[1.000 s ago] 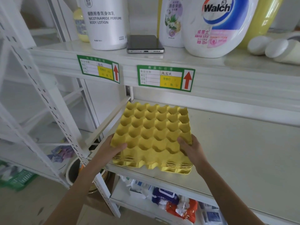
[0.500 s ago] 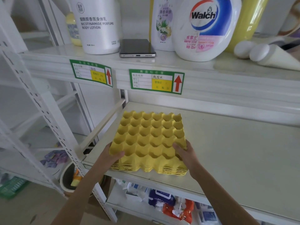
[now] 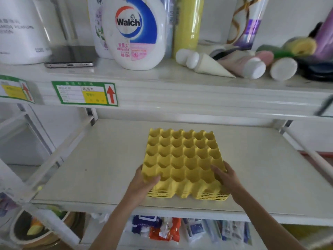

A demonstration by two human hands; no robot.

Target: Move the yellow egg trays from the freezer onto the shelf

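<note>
Yellow egg trays [image 3: 182, 159] between both hands [image 3: 185, 179]

- The stack of yellow egg trays [image 3: 182, 159] now lies flat on the shelf [image 3: 90, 168], no longer tilted above its front edge.
- It sits farther right, away from the left rail.

The left label [image 3: 15, 89] and white lotion bottle [image 3: 19, 29] are blurred and cut off at the frame's left edge.
</note>
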